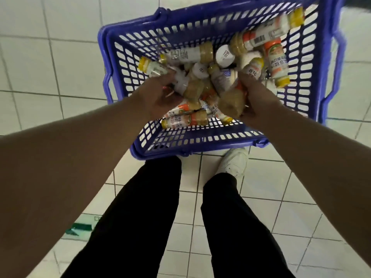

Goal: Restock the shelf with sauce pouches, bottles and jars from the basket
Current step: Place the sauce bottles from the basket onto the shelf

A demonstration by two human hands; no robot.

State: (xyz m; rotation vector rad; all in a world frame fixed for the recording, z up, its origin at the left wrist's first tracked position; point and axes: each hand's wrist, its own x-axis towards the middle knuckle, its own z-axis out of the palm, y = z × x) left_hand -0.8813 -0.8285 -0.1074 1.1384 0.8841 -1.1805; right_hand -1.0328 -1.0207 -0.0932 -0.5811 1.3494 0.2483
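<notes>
Bottles crowd the blue plastic basket [200, 146], which sits on a pale tiled floor [50, 63] just ahead of the person's black trouser legs [144, 217] and one white sneaker [233, 162]. Both hands are down inside the heap. The left hand [160, 95] curls its fingers into the pile, apparently around a white-capped bottle [179, 83], though blur and the hand itself hide the exact hold. The right hand [255, 97] grips a brown dressing bottle [230, 101] lying against its palm, with a yellow-capped bottle [254, 68] rising just beyond its fingers; whether that one is also held cannot be told. Between the two grips lie more bottles, crossed over one another, tan sauce showing through clear plastic, with orange and white labels. Below the left hand, toward the person, a labelled bottle [184, 119] lies on its side against the near wall. Beyond the right hand, a long barcode-labelled bottle [267, 33] leans on the far corner, and an orange-banded bottle [278, 63] lies beside it. A green floor marking [78, 228] shows well behind the left arm.
</notes>
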